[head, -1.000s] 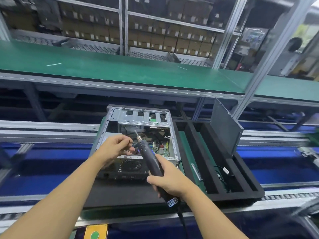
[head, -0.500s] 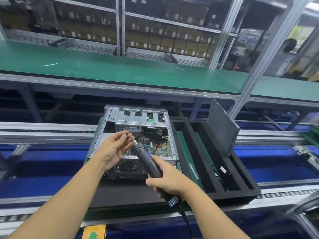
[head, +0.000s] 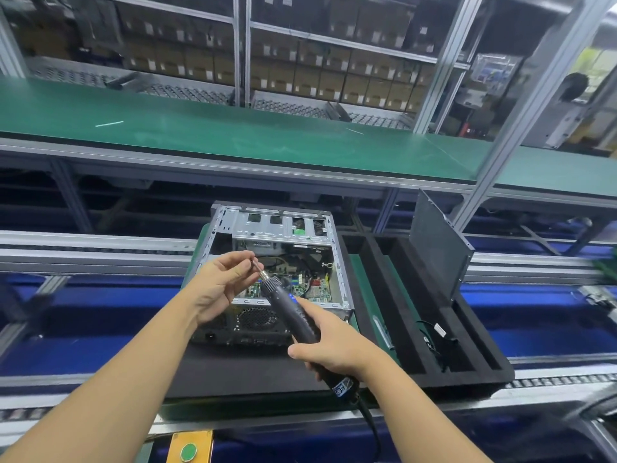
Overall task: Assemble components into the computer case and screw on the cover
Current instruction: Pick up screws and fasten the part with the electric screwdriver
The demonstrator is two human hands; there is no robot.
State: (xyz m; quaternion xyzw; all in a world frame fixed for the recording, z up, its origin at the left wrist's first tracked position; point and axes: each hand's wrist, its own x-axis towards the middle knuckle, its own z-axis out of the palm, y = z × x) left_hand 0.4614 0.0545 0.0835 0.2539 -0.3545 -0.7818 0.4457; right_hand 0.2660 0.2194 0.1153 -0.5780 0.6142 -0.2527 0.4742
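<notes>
An open computer case (head: 340, 262) lies on a black foam pallet (head: 240, 372), its motherboard and rear fan grille showing. My right hand (head: 329, 345) grips a black electric screwdriver (head: 293, 315) that slants up and left over the case. My left hand (head: 218, 284) pinches something small at the driver's bit tip with thumb and forefinger; what it is I cannot tell. The dark side cover (head: 437, 248) leans upright in a foam slot to the right of the case.
A black cable with a white connector (head: 437, 332) lies in the foam slot at right. A green conveyor shelf (head: 233, 135) runs across behind, with shelves of boxes beyond. An aluminium post (head: 521, 121) rises at right. A green button (head: 188, 451) sits near my front edge.
My left hand has turned palm up and lifted slightly at the bit tip. The screwdriver has risen a little with it, staying over the case.
</notes>
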